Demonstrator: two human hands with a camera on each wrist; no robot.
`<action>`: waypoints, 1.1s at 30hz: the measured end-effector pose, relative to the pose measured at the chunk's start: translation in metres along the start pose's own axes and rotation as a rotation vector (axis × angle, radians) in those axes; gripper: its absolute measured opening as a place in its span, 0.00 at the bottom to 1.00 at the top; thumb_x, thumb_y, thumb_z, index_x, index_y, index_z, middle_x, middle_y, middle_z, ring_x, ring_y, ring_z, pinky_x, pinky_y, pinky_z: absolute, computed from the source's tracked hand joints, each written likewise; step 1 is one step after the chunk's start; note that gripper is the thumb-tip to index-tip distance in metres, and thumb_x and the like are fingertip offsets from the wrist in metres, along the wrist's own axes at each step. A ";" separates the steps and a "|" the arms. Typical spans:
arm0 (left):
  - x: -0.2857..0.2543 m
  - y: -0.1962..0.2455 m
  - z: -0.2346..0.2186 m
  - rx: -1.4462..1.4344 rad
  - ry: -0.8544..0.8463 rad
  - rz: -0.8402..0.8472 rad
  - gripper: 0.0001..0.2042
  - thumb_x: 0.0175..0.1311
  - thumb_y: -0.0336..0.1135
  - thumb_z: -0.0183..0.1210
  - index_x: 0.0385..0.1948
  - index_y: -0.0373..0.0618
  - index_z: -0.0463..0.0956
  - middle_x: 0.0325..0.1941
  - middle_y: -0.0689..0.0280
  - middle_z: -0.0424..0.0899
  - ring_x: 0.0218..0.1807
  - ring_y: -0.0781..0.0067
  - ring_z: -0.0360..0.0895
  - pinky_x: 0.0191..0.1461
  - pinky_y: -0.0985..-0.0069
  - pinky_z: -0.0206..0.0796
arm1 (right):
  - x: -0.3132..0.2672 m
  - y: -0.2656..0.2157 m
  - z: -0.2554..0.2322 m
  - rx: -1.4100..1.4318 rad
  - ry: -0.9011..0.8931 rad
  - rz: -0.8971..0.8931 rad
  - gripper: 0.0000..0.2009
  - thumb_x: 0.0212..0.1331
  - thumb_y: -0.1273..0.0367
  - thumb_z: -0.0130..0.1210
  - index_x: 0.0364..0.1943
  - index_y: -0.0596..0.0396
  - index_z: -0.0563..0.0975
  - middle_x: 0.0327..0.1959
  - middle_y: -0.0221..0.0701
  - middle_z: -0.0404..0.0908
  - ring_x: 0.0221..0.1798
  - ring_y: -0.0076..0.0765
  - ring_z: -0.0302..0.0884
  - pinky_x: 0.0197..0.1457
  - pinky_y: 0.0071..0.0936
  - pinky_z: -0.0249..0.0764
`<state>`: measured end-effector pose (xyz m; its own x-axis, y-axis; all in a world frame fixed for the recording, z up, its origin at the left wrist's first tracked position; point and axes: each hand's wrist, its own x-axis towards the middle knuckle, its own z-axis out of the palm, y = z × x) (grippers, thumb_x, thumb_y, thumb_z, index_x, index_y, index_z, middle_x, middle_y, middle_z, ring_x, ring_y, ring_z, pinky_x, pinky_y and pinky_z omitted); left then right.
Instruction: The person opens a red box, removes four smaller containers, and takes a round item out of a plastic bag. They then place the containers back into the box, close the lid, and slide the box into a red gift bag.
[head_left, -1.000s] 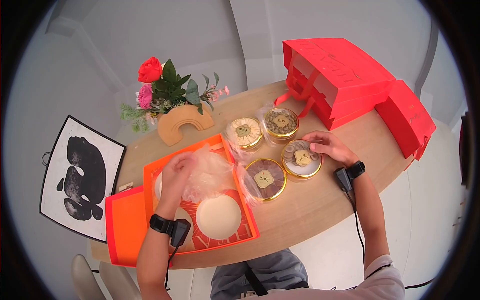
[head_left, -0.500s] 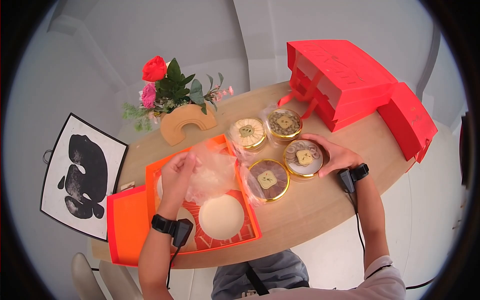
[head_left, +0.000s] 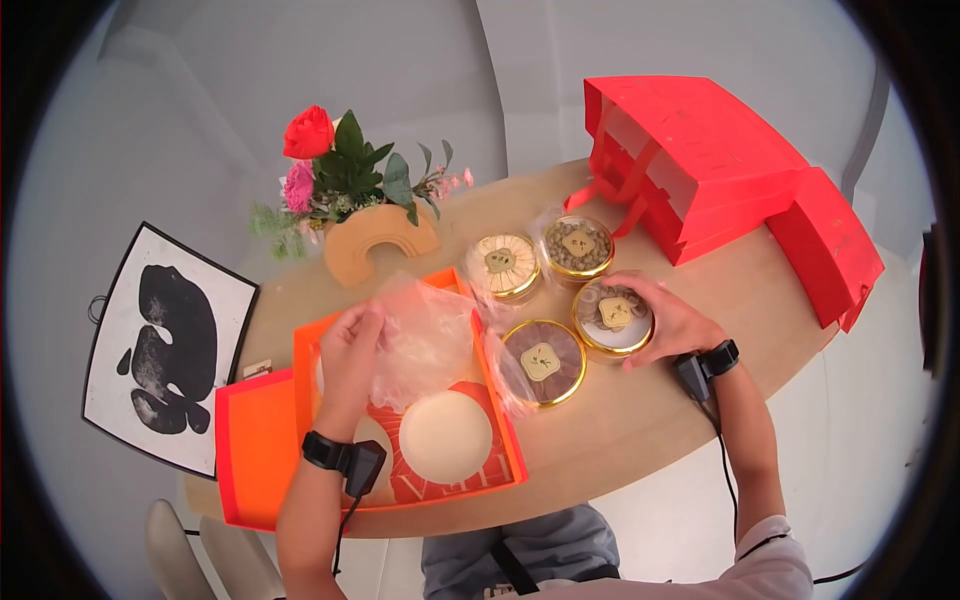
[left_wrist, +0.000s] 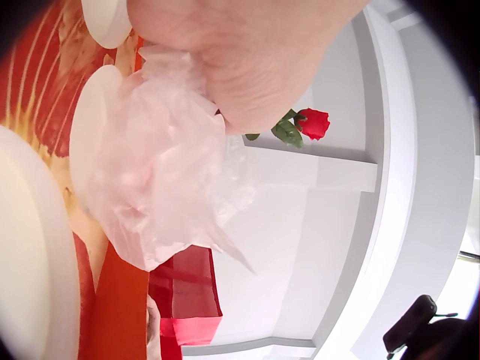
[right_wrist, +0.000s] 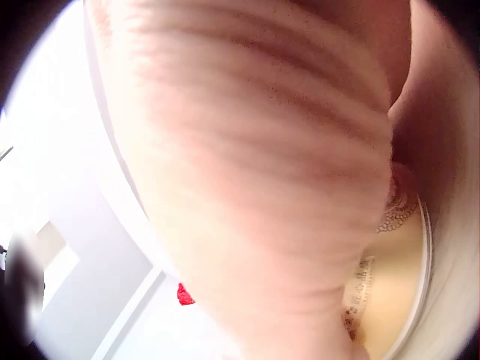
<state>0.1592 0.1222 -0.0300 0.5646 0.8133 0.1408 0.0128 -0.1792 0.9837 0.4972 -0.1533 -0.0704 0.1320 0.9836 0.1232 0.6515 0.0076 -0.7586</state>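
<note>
In the head view my left hand pinches a crumpled clear plastic bag, which hangs over the orange gift box. The left wrist view shows the bag bunched beneath the hand. My right hand grips a round gold-rimmed jar of pale rings from its right side, fingers at the far edge and thumb at the near edge. Beside it on the table stand a jar of dark slices, a jar of pale pieces and a jar of small round pieces.
Round cream-coloured recesses show in the box. More clear plastic lies between box and jars. A red gift bag lies at the back right, a flower vase stands behind the box, and a framed black-and-white picture is at the left.
My right hand has gone from touching the jar's top right edge to gripping it round the side. The left hand has drawn the plastic bag up a little, and it hangs more spread out.
</note>
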 end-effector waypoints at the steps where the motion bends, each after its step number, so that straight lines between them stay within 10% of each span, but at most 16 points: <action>1: 0.000 0.000 0.000 -0.017 -0.024 -0.009 0.12 0.75 0.37 0.58 0.44 0.35 0.81 0.33 0.70 0.84 0.34 0.85 0.75 0.41 0.83 0.66 | 0.000 0.001 -0.001 -0.031 0.006 -0.027 0.56 0.28 0.69 0.84 0.71 0.54 0.63 0.70 0.34 0.65 0.76 0.37 0.60 0.81 0.35 0.53; 8: -0.005 0.000 -0.003 -0.161 -0.284 -0.130 0.10 0.74 0.36 0.59 0.44 0.39 0.82 0.35 0.70 0.85 0.38 0.82 0.80 0.44 0.80 0.72 | -0.005 -0.006 -0.010 0.671 0.193 -0.014 0.54 0.32 0.70 0.83 0.72 0.52 0.64 0.72 0.32 0.67 0.75 0.31 0.62 0.79 0.33 0.58; 16: -0.021 0.016 -0.013 -0.543 -0.550 -0.253 0.11 0.69 0.34 0.64 0.46 0.38 0.80 0.42 0.67 0.85 0.43 0.79 0.82 0.50 0.79 0.74 | 0.044 -0.057 0.005 0.579 0.309 -0.274 0.54 0.36 0.69 0.83 0.73 0.53 0.62 0.71 0.34 0.66 0.74 0.32 0.63 0.77 0.32 0.59; 24: -0.010 0.003 -0.008 -0.407 -0.642 -0.184 0.07 0.65 0.29 0.67 0.41 0.41 0.80 0.41 0.68 0.85 0.41 0.80 0.82 0.45 0.79 0.75 | 0.051 -0.070 0.042 0.390 0.325 -0.342 0.58 0.30 0.62 0.85 0.73 0.50 0.63 0.78 0.45 0.54 0.83 0.42 0.45 0.82 0.39 0.45; 33: -0.016 0.013 -0.004 -0.240 -0.624 -0.284 0.09 0.62 0.29 0.70 0.39 0.40 0.79 0.36 0.71 0.85 0.37 0.85 0.81 0.42 0.84 0.74 | 0.041 -0.075 0.049 0.379 0.244 -0.460 0.59 0.28 0.62 0.86 0.72 0.50 0.62 0.77 0.44 0.52 0.81 0.44 0.50 0.80 0.40 0.52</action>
<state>0.1474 0.1089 -0.0188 0.9331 0.3298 -0.1432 0.0880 0.1768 0.9803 0.4172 -0.1049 -0.0401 0.0971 0.7956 0.5979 0.3788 0.5260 -0.7615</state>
